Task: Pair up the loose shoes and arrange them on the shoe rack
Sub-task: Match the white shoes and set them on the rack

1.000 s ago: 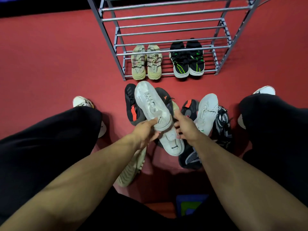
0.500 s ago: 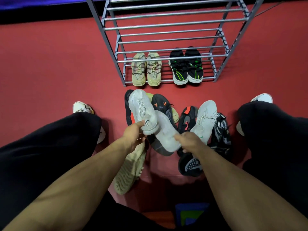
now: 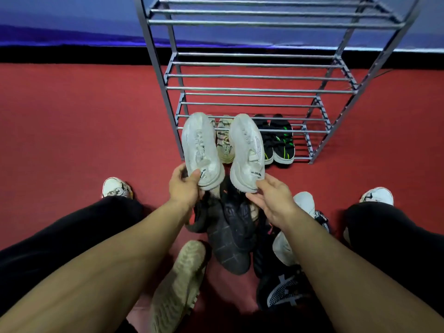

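A: Near edge, bottom centre of frame?
B: Tan shoe (image 3: 176,284) lying sole-up on the red floor (image 3: 72,140). Just right of it, a dark pile (image 3: 230,231) of loose shoes, with a black-and-white mesh one (image 3: 283,289) at the lower right and white ones (image 3: 305,203) poking out on its right side.

A: Hands?
B: Both holding. Left hand (image 3: 183,188) is gripping the heel of a white shoe (image 3: 200,150), thumb curled over the top. Right hand (image 3: 274,198) is pinching the heel of the matching white shoe (image 3: 247,152). Shoes are hanging side by side at frame centre, toes pointing away, a gap between them, above the pile.

A: Rack?
B: Grey metal rack (image 3: 264,78) is standing in the upper centre. The bottom tier is carrying a beige pair (image 3: 224,145), mostly hidden behind the held shoes, and a black-green pair (image 3: 278,143) to its right. Other tiers are showing only bars.

A: Anything else?
B: Person's own white sneakers (image 3: 116,188) are showing at mid-left and mid-right.
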